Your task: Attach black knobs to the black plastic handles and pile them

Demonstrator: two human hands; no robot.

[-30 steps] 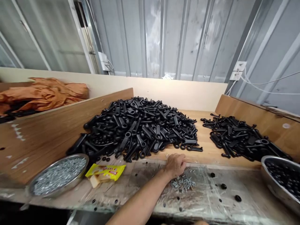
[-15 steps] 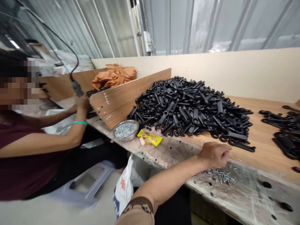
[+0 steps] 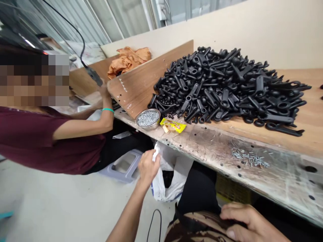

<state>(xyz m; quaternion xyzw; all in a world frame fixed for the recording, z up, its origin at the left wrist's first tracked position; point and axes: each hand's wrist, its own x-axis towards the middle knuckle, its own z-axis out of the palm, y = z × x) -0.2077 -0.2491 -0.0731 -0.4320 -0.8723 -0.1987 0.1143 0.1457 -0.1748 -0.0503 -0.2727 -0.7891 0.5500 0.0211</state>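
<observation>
Below the table's edge, my left hand [image 3: 148, 168] is closed, thumb against fingers, on the rim of a white woven sack [image 3: 171, 195]. The sack hangs open, with something dark inside it. At the lower right, my right hand [image 3: 243, 218] rests by the patterned brown clothing [image 3: 202, 223] over my lap, thumb and fingers apart and nothing visible in it. Above the sack, a metal bowl [image 3: 148, 119] of small silver screws or pins stands on the table, beside a yellow snack wrapper [image 3: 174, 125] with a pale piece of food poking out.
A large heap of black plastic handle-like parts [image 3: 224, 87] covers the worktable [image 3: 207, 141]. Loose silver pins [image 3: 252, 158] lie near its front edge. A wooden divider [image 3: 151, 77] separates a co-worker [image 3: 83, 129], who holds a corded tool [image 3: 94, 76]. A plastic stool [image 3: 123, 166] stands below.
My left hand has moved from above the loose pins down to the sack's rim. My right hand has come into view at the bottom. The view has tilted downward.
</observation>
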